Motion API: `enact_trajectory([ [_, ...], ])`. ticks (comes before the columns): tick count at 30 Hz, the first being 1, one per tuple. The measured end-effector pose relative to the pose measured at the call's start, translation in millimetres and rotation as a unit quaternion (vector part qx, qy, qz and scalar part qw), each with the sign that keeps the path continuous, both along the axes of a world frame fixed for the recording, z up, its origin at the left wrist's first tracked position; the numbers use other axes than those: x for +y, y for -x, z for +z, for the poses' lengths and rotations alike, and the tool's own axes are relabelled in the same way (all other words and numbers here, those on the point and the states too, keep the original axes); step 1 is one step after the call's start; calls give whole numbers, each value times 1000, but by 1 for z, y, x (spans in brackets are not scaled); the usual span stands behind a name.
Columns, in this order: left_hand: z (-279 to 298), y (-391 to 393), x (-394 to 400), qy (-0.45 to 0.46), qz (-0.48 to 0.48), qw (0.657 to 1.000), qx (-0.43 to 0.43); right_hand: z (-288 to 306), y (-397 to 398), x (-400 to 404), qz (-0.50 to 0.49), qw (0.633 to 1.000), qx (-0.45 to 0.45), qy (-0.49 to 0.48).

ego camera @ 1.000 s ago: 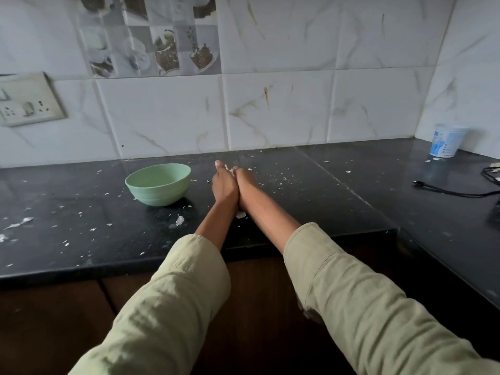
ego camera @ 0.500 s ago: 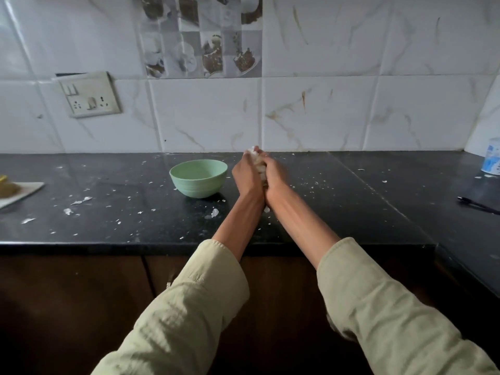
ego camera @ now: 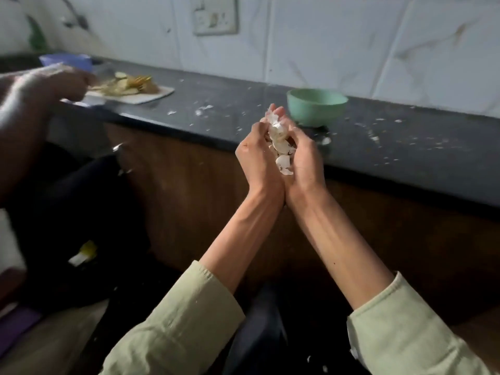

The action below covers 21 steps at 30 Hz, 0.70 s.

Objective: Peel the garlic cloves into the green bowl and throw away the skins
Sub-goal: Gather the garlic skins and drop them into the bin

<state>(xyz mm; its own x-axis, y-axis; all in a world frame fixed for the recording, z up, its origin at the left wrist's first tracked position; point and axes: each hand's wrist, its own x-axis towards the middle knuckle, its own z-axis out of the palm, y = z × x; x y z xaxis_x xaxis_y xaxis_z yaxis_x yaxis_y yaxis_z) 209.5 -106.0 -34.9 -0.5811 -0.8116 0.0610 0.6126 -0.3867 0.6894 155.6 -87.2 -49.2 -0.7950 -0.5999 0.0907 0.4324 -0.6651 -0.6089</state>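
Skins point(ego camera: 281, 150) lie cupped between your left hand point(ego camera: 258, 158) and right hand point(ego camera: 304, 158), fingers curled loosely around them, in front of the counter point(ego camera: 405, 147) edge. Gaps at the wrists could shed flakes onto the floor. Green bowl point(ego camera: 316, 105) sits behind. Half a second ago, your hands were over the counter beside it.

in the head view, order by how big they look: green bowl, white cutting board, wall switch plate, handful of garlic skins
1. white cutting board, partly hidden
2. green bowl
3/4. wall switch plate and garlic skins look alike; the skins sit nearer the camera, so I won't rank them
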Motion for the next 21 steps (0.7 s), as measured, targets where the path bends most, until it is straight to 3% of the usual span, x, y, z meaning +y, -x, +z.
enact_trajectory([
  [8,-85,-110,-91,-39,138,987,-77,-85,-114,-90,122,989,-16,-81],
  [13,-182,-138,-133,-132,186,964,-139,-175,-151,-130,183,963,-151,-129],
  [19,-302,-137,-165,-250,170,933,-196,-300,-149,-167,153,922,-269,-233],
  [21,-347,-126,-180,-273,172,908,-266,-337,-141,-176,137,908,-273,-285],
])
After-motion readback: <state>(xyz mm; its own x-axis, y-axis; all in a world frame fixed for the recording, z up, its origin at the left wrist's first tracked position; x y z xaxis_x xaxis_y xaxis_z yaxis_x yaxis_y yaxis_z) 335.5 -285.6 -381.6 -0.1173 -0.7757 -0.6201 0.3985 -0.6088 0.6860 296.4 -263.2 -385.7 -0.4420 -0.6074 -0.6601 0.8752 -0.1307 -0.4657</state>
